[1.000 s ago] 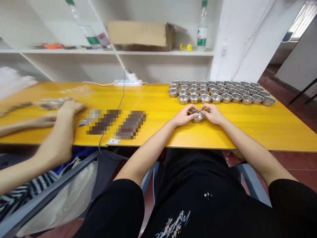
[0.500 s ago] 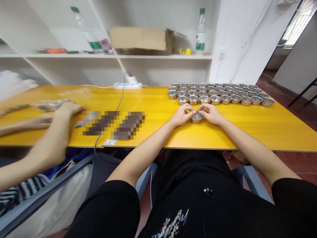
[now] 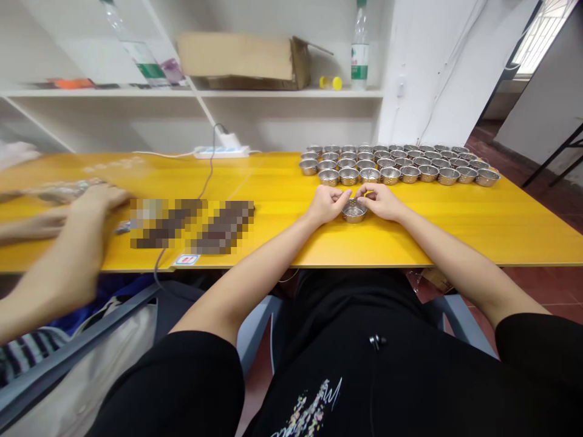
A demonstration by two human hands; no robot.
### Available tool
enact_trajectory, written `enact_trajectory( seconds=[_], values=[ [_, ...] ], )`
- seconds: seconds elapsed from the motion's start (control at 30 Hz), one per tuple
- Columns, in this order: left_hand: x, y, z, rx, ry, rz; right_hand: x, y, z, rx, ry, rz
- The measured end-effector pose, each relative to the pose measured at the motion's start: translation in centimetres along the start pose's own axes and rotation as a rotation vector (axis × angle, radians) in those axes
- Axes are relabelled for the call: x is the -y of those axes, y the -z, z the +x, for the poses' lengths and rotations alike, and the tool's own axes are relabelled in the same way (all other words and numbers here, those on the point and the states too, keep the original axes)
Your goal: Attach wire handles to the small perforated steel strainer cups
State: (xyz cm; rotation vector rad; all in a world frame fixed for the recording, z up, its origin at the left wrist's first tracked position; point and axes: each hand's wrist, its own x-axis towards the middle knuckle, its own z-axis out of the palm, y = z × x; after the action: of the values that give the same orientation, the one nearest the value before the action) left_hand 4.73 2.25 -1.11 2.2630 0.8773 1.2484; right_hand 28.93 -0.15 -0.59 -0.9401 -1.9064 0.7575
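A small round metal bowl (image 3: 354, 212) with holes in its side stands on the yellow table, near the front edge. On its left, my left hand (image 3: 325, 204) is closed, with thumb and fingertips together at the rim. My right hand (image 3: 381, 201) bends over the rim from the other side, thumb and forefinger pinched there. Any thin wire or small part between the fingertips is too small to make out. Just behind my hands, several like metal bowls (image 3: 390, 176) stand in rows, some with thin handles raised.
To the left, a co-worker's hands (image 3: 102, 195) work over blurred small items. Two pixelated dark objects (image 3: 223, 227) lie between us, with a cable (image 3: 207, 182) running from a power strip (image 3: 221, 152). Shelves behind hold a cardboard box (image 3: 237, 57) and bottles (image 3: 359, 60).
The whole view has shifted, so everything appears a little further left and higher. Both my hands stay at the same bowl, with slight finger movement at its rim.
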Motion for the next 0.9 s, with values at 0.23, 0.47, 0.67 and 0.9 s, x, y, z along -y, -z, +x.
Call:
enact_trajectory(
  seconds=[0.23, 0.47, 0.67, 0.9],
  values=[
    [0.4, -0.4, 0.0, 0.003, -0.056, 0.028, -1.1, 0.1, 0.5, -0.009, 0.102, -0.062],
    [0.6, -0.6, 0.1, 0.003, -0.071, 0.01, -1.2, 0.2, 0.8, -0.044, 0.168, -0.128],
    [1.0, -0.8, 0.3, -0.026, -0.075, 0.005, -1.2, 0.2, 0.8, -0.055, 0.208, -0.154],
    [1.1, -0.6, 0.4, -0.009, -0.078, 0.018, -1.2, 0.1, 1.0, -0.064, 0.168, -0.196]
  ],
)
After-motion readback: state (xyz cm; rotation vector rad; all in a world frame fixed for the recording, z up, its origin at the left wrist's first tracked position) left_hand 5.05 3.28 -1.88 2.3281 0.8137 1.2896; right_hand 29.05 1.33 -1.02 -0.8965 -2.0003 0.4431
